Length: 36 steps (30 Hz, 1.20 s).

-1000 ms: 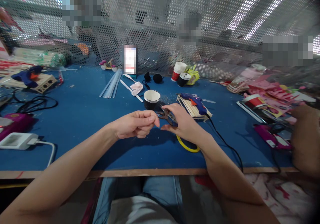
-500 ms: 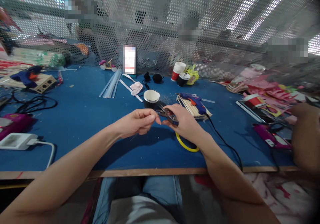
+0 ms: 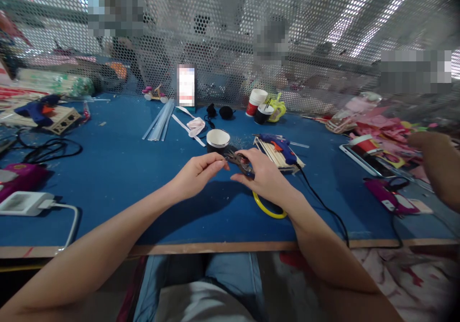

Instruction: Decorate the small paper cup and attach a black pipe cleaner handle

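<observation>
My right hand (image 3: 264, 176) is wrapped round a pair of dark pliers (image 3: 241, 163), whose jaws point left toward my other hand. The fingertips of my left hand (image 3: 197, 173) are pinched on what looks like a thin wire (image 3: 226, 157), close to the plier jaws; most of it is hidden by the fingers. Just behind both hands stands a black cup with a white rim (image 3: 218, 140). Under my right wrist lies a yellow ring-shaped thing (image 3: 268, 209), partly covered.
A blue glue gun (image 3: 280, 147) rests on bundled sticks to the right, its cord running to the table edge. Pale strips (image 3: 160, 123), ribbon (image 3: 196, 126) and a phone (image 3: 186, 87) are farther back. A co-worker's arm (image 3: 440, 168) reaches in at right. A white plug adapter (image 3: 27, 203) lies left.
My left hand has turned slightly, with its lower fingers tucked out of sight. The pliers have tilted a little at its fingertips. The co-worker's arm at right has moved up and away.
</observation>
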Motion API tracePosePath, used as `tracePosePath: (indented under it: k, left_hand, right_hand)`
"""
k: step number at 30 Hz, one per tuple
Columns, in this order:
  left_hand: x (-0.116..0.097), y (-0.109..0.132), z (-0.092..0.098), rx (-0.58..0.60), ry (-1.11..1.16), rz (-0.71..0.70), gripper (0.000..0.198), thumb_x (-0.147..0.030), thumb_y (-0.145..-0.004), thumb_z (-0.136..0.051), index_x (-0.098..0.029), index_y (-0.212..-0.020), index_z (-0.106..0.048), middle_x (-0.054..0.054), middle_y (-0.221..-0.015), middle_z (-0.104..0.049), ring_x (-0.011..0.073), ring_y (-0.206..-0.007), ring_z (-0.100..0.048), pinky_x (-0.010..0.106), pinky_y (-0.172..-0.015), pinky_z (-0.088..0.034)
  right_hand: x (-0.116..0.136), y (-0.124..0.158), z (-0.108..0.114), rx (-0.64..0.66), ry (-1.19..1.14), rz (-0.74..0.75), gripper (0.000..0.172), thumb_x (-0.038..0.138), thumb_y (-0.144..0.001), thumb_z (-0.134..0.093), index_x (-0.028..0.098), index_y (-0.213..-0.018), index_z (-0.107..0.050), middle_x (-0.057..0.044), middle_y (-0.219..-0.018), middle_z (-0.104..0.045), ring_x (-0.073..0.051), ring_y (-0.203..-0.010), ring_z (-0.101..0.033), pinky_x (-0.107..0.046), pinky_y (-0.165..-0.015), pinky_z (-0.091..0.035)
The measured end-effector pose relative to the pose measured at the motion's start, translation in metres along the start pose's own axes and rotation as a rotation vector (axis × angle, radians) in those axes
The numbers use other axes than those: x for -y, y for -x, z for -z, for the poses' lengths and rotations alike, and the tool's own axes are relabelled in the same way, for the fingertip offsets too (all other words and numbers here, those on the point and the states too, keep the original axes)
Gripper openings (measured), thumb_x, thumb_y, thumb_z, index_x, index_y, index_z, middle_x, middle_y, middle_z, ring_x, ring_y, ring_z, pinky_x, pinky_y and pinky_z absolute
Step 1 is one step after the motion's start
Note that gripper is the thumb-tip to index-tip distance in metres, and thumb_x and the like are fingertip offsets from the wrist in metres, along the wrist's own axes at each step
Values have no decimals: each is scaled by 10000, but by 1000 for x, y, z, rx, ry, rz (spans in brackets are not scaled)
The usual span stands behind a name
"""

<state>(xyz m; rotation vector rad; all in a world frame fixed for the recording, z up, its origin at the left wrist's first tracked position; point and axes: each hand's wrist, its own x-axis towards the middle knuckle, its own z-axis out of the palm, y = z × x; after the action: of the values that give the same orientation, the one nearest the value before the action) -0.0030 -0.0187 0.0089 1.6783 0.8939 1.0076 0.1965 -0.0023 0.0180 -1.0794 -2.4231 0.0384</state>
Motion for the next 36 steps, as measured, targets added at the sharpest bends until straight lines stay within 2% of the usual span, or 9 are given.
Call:
tracePosePath:
  k: [3, 13, 24, 36]
  left_hand:
    - [1, 0, 0, -9, -36, -4, 295, -379, -852, -408, -144, -840, -587, -56, -501, -319, 58, -457, -262, 191, -452, -223]
    - [0, -1, 5, 98, 35, 6, 301, -380, -861, -391, -143, -858, -576, -60, -504, -294, 53, -450, -263, 186, -446, -224]
    - [-1, 0, 2, 56, 8, 0, 283, -377, -857, -398, -148, -816, -559, -59, -503, -291, 55, -452, -254, 189, -446, -210]
    - [1, -1, 0, 49, -39, 0, 295, -383, -869, -365, -146, -824, -535, -65, -504, -284, 54, -454, -250, 188, -449, -215]
  right_hand:
    - [-1, 0, -1, 2, 6, 6, 496, 500, -763, -536, 168, -1120, -444, -135, -990, -546, -264, -914, -518, -434, -796, -422]
    - [-4, 0, 0, -5, 38, 40, 501, 513, -752, -541, 160, -1098, -458, -135, -959, -556, -265, -885, -525, -426, -771, -432]
    - [-5, 3, -4, -86, 88, 62, 410, 434, -790, -531, 114, -1044, -496, -141, -879, -593, -244, -800, -567, -377, -691, -470]
    - [-6, 6, -8, -48, 49, -14, 302, 387, -815, -514, 135, -980, -537, -118, -906, -634, -229, -816, -606, -340, -710, -479]
